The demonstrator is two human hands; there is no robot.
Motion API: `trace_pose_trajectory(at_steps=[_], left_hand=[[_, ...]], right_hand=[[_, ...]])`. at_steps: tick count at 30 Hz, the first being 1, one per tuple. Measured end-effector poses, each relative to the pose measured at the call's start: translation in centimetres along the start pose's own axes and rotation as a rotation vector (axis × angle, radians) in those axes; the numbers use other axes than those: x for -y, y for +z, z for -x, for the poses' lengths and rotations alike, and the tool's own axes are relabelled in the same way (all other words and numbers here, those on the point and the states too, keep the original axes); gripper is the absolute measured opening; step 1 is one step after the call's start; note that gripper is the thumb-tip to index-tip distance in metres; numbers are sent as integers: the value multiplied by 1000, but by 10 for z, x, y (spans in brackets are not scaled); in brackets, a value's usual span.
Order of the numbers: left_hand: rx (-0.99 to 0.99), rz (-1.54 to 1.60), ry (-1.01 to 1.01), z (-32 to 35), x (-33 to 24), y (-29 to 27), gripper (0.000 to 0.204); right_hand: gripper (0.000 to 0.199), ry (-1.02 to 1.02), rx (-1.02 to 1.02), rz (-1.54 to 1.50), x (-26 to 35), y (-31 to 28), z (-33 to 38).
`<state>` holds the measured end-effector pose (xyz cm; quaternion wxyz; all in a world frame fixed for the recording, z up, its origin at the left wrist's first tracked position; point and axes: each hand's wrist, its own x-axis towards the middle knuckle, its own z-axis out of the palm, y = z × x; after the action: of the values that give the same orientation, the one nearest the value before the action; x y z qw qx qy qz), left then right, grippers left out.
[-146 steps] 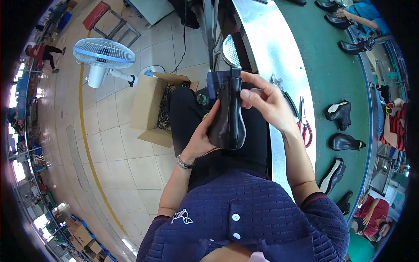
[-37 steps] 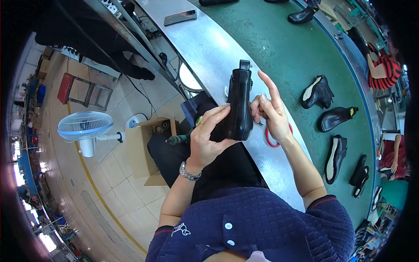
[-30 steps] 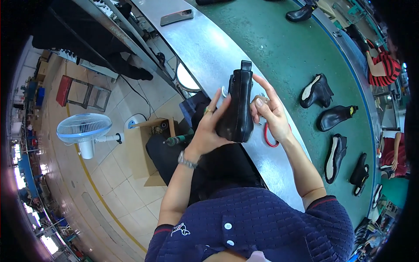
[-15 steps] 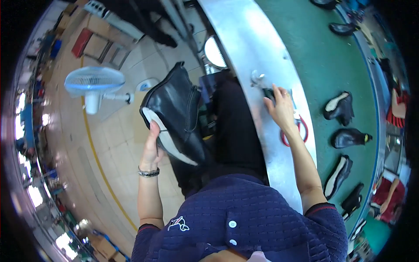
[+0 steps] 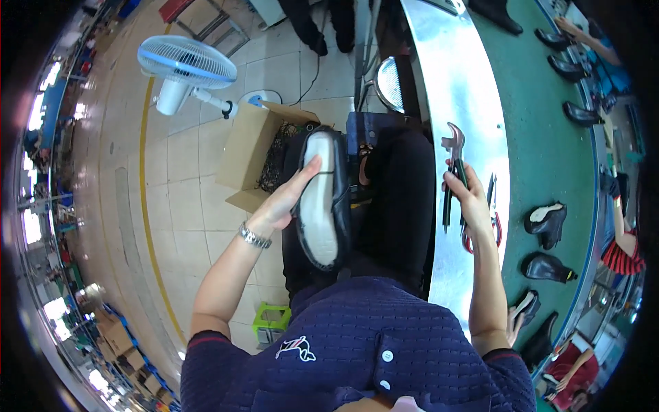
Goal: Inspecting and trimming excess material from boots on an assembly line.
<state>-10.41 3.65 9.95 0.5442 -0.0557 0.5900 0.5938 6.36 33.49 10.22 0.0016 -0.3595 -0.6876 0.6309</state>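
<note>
My left hand (image 5: 280,206) grips a black leather boot (image 5: 320,213) above my lap, thumb across its pale underside, which faces up. Its upper is mostly turned away from view. Over the metal bench on the right, my right hand (image 5: 468,196) is closed around the dark handles of lasting pincers (image 5: 453,143), whose hooked metal jaws point away from me. Beside that hand lie red-handled scissors (image 5: 497,228) on the bench (image 5: 460,275), partly hidden by my wrist.
An open cardboard box (image 5: 246,147) with dark stringy material stands left of my legs, a fan (image 5: 187,65) beyond it. Right of the bench runs a green conveyor (image 5: 525,168) carrying several black boots (image 5: 546,268). Other people's hands (image 5: 513,326) reach in there. A green stool (image 5: 270,317) is near my left elbow.
The boot has turned from its side to show its underside fully. My right hand has taken hold of the pincers, now seen clear above the bench. The whole view has shifted.
</note>
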Motion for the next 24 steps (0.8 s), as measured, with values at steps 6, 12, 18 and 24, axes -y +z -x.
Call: trace_pose_trajectory(at_steps=[6, 12, 18, 24], left_hand=[[46, 11, 17, -13, -1, 9, 85], [-136, -181, 599, -35, -12, 11, 54], [-168, -81, 619, -51, -4, 9, 40], [-284, -36, 688, -56, 1, 15, 35]], right_hand=[[47, 36, 472, -143, 64, 45, 24], [62, 198, 718, -90, 94, 88, 9], [64, 387, 740, 18, 119, 100, -12], [57, 171, 707, 267, 111, 105, -8]])
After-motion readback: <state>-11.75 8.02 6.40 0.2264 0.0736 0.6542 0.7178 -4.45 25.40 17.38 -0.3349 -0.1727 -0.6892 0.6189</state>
